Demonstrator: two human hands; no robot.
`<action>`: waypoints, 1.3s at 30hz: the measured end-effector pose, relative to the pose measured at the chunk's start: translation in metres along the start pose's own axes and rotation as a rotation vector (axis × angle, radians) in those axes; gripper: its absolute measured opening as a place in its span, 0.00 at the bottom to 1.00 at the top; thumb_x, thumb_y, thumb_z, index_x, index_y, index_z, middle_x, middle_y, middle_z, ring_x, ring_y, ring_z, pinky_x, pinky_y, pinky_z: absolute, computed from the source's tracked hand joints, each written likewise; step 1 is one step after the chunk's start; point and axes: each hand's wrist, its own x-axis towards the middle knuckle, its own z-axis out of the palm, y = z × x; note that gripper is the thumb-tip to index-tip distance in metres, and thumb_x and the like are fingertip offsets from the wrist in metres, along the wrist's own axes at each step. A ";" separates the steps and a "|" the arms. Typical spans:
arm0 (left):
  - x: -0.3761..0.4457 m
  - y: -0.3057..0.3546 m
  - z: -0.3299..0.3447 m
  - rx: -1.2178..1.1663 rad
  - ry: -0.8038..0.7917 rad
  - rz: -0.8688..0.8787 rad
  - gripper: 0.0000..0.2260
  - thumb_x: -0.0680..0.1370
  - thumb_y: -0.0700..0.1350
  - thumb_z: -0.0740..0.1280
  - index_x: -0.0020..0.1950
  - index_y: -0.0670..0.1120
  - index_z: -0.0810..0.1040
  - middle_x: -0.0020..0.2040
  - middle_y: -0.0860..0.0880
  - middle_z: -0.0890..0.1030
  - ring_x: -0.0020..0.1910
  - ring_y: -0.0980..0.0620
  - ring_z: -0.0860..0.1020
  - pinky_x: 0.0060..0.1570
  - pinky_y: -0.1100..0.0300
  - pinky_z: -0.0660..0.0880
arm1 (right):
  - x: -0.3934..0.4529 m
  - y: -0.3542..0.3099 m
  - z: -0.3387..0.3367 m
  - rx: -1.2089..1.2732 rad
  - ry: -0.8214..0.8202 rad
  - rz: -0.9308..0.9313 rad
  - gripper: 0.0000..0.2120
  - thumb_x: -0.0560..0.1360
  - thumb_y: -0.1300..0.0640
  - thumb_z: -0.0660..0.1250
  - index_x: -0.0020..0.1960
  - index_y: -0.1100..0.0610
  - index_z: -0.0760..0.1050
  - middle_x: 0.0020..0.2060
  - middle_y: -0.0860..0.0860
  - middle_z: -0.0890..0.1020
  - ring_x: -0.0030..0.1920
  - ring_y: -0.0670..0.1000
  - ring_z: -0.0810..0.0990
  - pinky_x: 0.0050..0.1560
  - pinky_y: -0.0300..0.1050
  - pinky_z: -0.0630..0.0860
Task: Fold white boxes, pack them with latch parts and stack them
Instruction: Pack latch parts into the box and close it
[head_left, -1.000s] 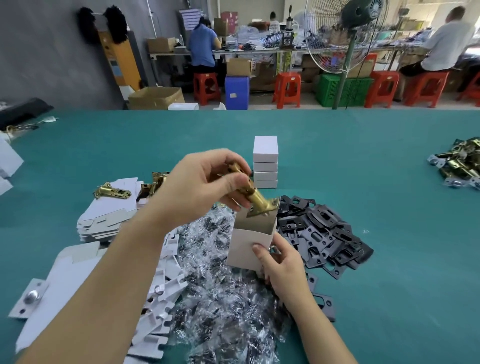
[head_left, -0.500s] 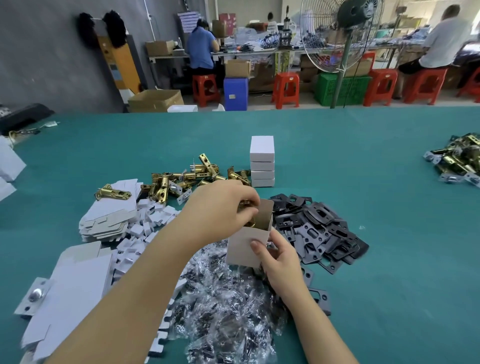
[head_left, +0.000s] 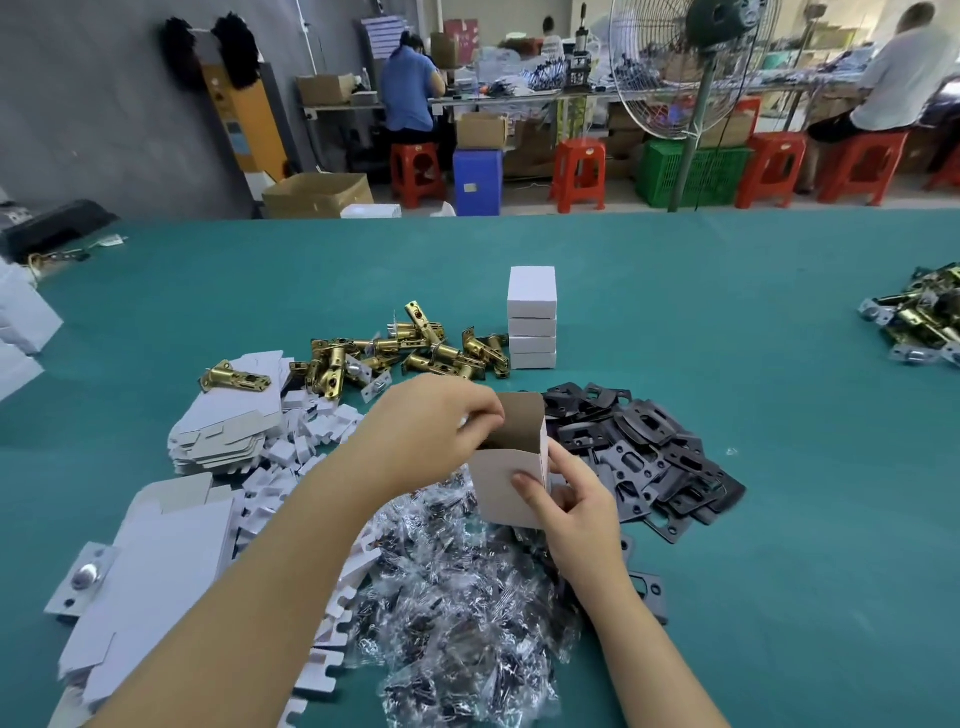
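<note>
Teal felt table (head_left: 675, 322), right hand (head_left: 576, 506) fingers gripping open matte white box (head_left: 506, 480), left hand (head_left: 431, 431) fingers curled inside

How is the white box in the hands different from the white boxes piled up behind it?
The held box is open at the top, with a flap standing up; the stacked boxes are all shut. The held box stands upright, gripped by the right hand, with the left hand at its opening; the stacked boxes lie flat, untouched, one on another. The held box is alone; the stack holds four. Both are plain white cardboard.
</note>
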 end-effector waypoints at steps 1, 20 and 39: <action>-0.006 -0.005 -0.001 -0.140 0.067 -0.017 0.07 0.82 0.50 0.65 0.52 0.54 0.84 0.43 0.61 0.83 0.39 0.61 0.78 0.39 0.65 0.75 | 0.000 -0.001 0.000 -0.012 0.004 -0.007 0.24 0.74 0.41 0.73 0.69 0.38 0.74 0.50 0.45 0.84 0.37 0.40 0.75 0.39 0.37 0.73; -0.087 -0.099 0.019 -0.016 -0.468 -0.459 0.08 0.77 0.47 0.71 0.52 0.61 0.80 0.54 0.58 0.69 0.48 0.58 0.76 0.39 0.68 0.70 | -0.003 0.006 0.001 -0.096 0.009 0.014 0.22 0.75 0.45 0.74 0.68 0.39 0.75 0.53 0.41 0.84 0.42 0.48 0.79 0.44 0.50 0.81; -0.080 -0.103 0.030 -0.011 -0.419 -0.484 0.11 0.78 0.42 0.71 0.55 0.57 0.79 0.54 0.58 0.78 0.44 0.56 0.83 0.46 0.56 0.82 | -0.003 0.005 0.002 -0.133 0.010 -0.035 0.22 0.76 0.49 0.75 0.63 0.29 0.72 0.51 0.40 0.83 0.39 0.44 0.75 0.44 0.53 0.79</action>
